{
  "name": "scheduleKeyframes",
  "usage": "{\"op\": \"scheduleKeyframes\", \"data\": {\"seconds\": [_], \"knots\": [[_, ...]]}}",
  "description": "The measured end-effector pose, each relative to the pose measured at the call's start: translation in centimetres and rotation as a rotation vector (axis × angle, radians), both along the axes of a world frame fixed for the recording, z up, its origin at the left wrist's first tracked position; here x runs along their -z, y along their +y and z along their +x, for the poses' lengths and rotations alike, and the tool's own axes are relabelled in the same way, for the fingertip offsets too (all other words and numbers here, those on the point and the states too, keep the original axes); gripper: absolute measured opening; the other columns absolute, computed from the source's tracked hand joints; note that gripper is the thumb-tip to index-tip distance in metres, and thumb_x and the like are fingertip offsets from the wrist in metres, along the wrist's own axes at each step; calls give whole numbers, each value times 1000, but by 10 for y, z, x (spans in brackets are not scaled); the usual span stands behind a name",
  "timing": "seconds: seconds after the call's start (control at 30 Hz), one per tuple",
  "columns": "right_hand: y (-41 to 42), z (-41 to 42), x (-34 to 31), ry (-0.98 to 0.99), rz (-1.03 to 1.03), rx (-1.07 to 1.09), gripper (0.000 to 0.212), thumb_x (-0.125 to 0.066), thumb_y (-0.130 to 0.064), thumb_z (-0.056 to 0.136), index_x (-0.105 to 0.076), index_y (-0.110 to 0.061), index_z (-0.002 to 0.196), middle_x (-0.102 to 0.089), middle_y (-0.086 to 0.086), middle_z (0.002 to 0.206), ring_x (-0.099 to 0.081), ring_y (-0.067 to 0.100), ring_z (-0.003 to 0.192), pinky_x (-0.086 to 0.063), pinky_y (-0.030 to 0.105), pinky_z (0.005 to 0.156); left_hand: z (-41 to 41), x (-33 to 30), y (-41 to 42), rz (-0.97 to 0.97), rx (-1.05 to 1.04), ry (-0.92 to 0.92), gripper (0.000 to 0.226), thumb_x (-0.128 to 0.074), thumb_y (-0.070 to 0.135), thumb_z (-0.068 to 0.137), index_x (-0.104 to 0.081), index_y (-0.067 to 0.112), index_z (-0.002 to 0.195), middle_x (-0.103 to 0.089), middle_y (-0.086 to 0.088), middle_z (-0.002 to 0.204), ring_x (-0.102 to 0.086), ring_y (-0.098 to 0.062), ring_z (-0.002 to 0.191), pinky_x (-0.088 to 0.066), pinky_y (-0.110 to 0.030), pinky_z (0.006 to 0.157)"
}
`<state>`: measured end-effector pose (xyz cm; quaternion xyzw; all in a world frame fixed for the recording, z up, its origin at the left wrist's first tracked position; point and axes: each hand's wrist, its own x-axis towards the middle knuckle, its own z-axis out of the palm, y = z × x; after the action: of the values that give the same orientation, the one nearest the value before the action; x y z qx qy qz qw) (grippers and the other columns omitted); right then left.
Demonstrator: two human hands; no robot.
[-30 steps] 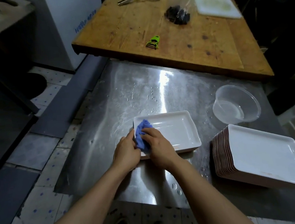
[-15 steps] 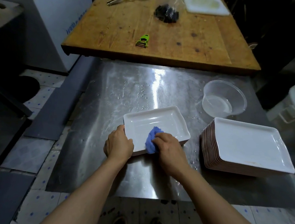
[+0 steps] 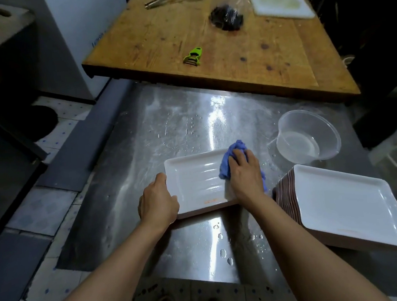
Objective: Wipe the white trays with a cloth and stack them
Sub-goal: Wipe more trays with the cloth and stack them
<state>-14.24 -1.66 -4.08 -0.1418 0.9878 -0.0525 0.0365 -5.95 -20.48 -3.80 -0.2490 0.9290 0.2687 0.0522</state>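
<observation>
A white rectangular tray (image 3: pixel 194 182) lies flat on the wet steel table (image 3: pixel 191 127) in front of me. My left hand (image 3: pixel 157 201) grips its near left corner. A crumpled blue cloth (image 3: pixel 229 159) sits on the tray's far right part, and my right hand (image 3: pixel 244 173) holds it and presses it down there. The tray's right end is hidden under that hand. To the right stands a stack of several white trays (image 3: pixel 344 207), slightly tilted toward me.
A clear plastic bowl (image 3: pixel 308 139) with a little water stands behind the stack. A wooden tabletop (image 3: pixel 219 41) overhangs the steel table's far end; on it lie a green peeler (image 3: pixel 193 57), a ladle and a white board. Water drops dot the steel near me.
My right hand has carried the cloth from the tray's near left corner, across its near edge, to its far right part. My left hand has stayed at the near left corner.
</observation>
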Motion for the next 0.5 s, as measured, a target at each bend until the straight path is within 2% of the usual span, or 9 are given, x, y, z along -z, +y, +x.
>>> {"op": "scheduleKeyframes", "data": {"seconds": [0.07, 0.17, 0.23, 0.3, 0.4, 0.5], "knots": [[-7, 3, 3, -44, 43, -17, 65, -48, -14, 85, -24, -8, 145, -14, 6, 156, -6, 28, 143, -3, 34, 114, 1, 2, 1, 11, 0, 21, 33, -59, 13, 81, -45, 13, 111, -62, -7, 102, -53, -28, 83, -38, -30, 66], [-25, 24, 10, -120, -40, -104, 67, -47, -11, 87, -19, -11, 148, -9, 5, 158, -4, 29, 145, -2, 38, 115, 1, 6, 2, 9, 1, 36, 35, -60, 14, 81, -45, 13, 113, -62, -8, 105, -58, -31, 89, -42, -29, 67], [-38, 37, 11, -125, -113, -186, 60, -44, -10, 90, -25, -11, 147, -14, 4, 158, -9, 30, 144, -7, 39, 114, -1, 8, 1, 1, 4, 30, 35, -61, 17, 82, -44, 14, 113, -62, -8, 108, -59, -30, 92, -49, -32, 71], [-47, 46, 8, -133, -184, -291, 54, -47, -8, 86, -39, -6, 139, -26, 7, 154, -20, 30, 141, -12, 36, 114, -3, 10, 0, -7, 13, 26, 35, -63, 18, 83, -44, 15, 113, -62, -9, 110, -60, -30, 93, -52, -33, 75], [-42, 55, 2, -215, -331, -388, 46, -50, 3, 81, -56, -1, 127, -42, 12, 145, -34, 27, 136, -14, 28, 114, -4, 10, -3, -15, 21, 40, 33, -61, 14, 82, -47, 14, 111, -63, -10, 109, -60, -32, 92, -43, -28, 67], [-22, 60, -3, -176, -303, -352, 43, -45, -3, 85, -62, -11, 124, -48, 3, 141, -40, 21, 131, -26, 29, 109, -5, 7, -2, -5, 25, 35, 32, -60, 12, 81, -47, 13, 110, -63, -10, 108, -60, -31, 91, -43, -28, 66]]}}
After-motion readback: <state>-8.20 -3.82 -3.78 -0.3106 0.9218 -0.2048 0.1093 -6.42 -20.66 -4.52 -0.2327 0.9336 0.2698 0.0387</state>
